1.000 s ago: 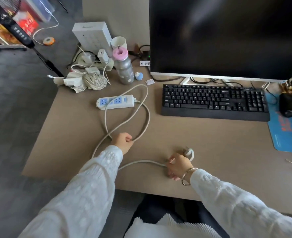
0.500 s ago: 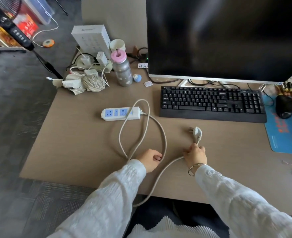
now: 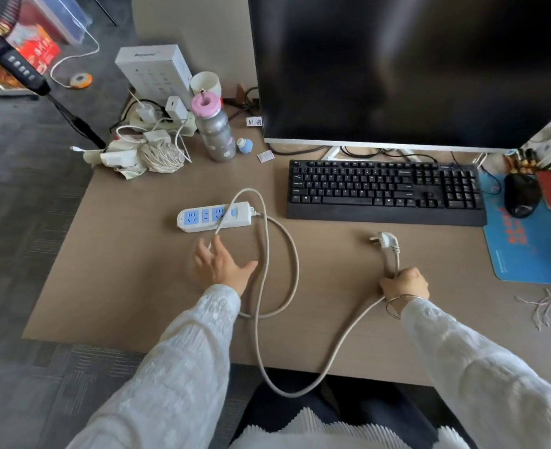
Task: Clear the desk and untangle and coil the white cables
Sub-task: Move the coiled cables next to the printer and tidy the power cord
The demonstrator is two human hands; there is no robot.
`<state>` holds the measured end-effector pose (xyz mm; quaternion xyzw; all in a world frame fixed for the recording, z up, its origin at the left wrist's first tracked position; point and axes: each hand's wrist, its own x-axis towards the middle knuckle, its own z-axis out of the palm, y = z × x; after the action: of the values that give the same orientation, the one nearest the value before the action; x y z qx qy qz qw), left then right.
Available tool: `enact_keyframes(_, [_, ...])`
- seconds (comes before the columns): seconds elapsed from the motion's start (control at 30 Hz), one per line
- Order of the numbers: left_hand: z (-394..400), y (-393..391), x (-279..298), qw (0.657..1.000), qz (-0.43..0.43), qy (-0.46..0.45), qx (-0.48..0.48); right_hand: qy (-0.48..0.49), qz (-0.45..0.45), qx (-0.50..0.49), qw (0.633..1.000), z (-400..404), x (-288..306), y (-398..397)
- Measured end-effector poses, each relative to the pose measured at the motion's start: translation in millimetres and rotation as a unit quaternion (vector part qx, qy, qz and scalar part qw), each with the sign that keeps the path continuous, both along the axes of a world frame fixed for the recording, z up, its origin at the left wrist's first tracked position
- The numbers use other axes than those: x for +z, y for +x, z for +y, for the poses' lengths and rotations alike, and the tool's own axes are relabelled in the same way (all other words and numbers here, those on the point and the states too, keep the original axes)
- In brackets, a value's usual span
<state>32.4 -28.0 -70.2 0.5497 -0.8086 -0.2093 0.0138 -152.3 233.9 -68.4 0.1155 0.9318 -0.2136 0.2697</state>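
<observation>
A white power strip (image 3: 214, 217) with blue sockets lies mid-desk. Its white cable (image 3: 292, 251) loops over the strip, runs across the desk, hangs past the front edge and comes back up to the plug (image 3: 385, 239). My right hand (image 3: 403, 283) grips the cable just below the plug, which points away from me. My left hand (image 3: 222, 265) lies flat on the desk with fingers spread, just in front of the strip; the cable passes under its fingertips. A tangle of white cables and chargers (image 3: 152, 147) sits at the far left corner.
A black keyboard (image 3: 385, 189) and monitor (image 3: 410, 69) fill the back right. A grey bottle with a pink lid (image 3: 214, 131), a white box (image 3: 154, 71) and a cup (image 3: 205, 83) stand at the back left. A mouse (image 3: 522, 196) rests on a blue mat (image 3: 533, 244). Thin strings (image 3: 541, 304) lie at right.
My left hand has let go of the cable loop and opened flat, moving toward the strip. My right hand, still holding the cable by the plug, has moved right.
</observation>
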Motion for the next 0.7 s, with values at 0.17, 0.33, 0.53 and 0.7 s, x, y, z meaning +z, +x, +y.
enact_keyframes(0.17, [-2, -18, 22, 0.998, -0.051, 0.041, 0.026, -0.08, -0.015, -0.048, 0.996, 13, 9, -10])
enact_keyframes(0.33, [14, -34, 27, 0.981, -0.171, 0.088, -0.038, -0.196, -0.035, -0.056, 0.978, -13, 17, 10])
enact_keyframes(0.53, [42, -42, 17, 0.976, -0.18, 0.093, -0.073, -0.296, 0.002, 0.008, 0.955, -45, 23, 16])
enact_keyframes(0.7, [27, -30, 10, 0.98, -0.051, 0.169, -0.091, -0.378, -0.024, 0.027, 0.925, -65, 33, 18])
